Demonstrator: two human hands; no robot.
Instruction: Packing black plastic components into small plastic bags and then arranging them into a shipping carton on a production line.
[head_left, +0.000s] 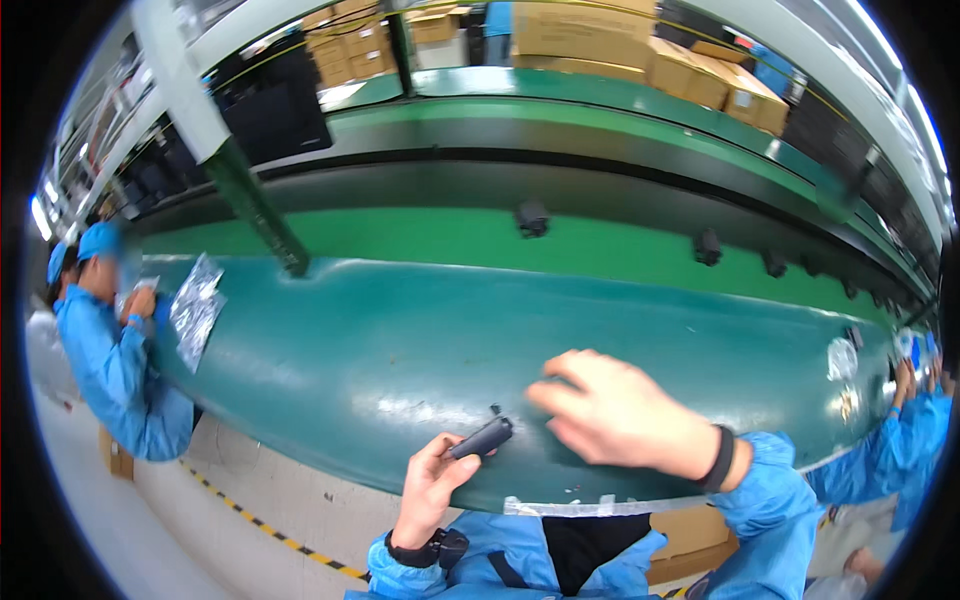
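My left hand (432, 482) is closed on a small black elongated device (483, 438), held between thumb and fingers just above the near part of the green table. The device tilts up to the right; its exact kind does not show. By its far end is a tiny dark piece (495, 409); whether it is attached I cannot tell. To the right, my right hand (625, 415) hovers over the tabletop with its fingers apart and slightly bent. Nothing shows between these fingers, and a gap separates them from the device.
Behind the green table (430, 330) runs a green conveyor belt (400, 235) carrying several black items, one a dark block (532, 218). A green post (255, 210) stands at the far left, near a silvery bag (197, 312). Co-workers in blue (125, 350) are at both sides.
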